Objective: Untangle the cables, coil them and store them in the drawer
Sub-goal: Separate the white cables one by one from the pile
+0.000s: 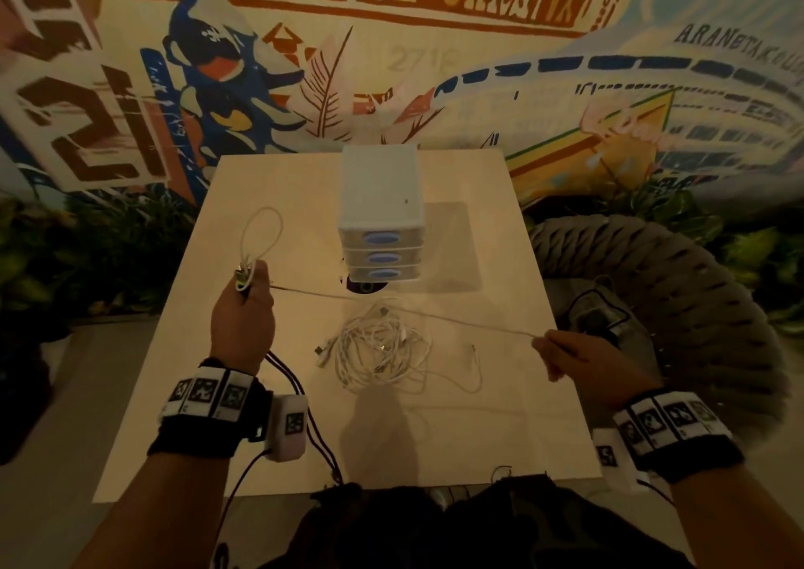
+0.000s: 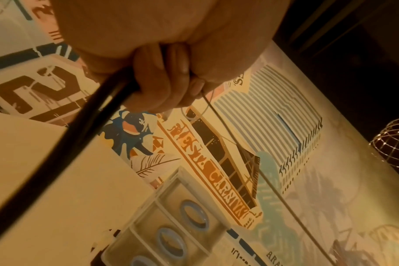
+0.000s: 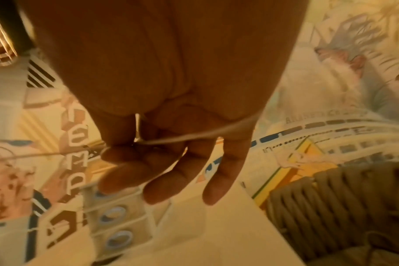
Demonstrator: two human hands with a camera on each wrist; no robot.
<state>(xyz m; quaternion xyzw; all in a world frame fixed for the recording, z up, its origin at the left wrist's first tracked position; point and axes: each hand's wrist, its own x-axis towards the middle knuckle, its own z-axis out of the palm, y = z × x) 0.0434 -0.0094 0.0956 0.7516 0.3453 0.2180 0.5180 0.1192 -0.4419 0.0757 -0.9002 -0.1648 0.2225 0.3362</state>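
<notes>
Both forearms reach fwd over the table edge, each w/ a black wrist strap carrying white marker tiles. Left hand [image 1: 243, 307] sits at approx 10 o'clock from frame centre, back of hand up, fingers [image 2: 162, 84] curled tight into a fist round a cable [image 1: 391, 307] — thumb side pointing to 12. Right hand [image 1: 578, 351] is out at approx 4 o'clock, wrist angled inward toward 10. Its thumb & index pinch the same cable; middle, ring & little fingers [image 3: 171, 180] hang looser, only slightly bent — palm faces down. Hands are well apart, left raised further fwd than right.
</notes>
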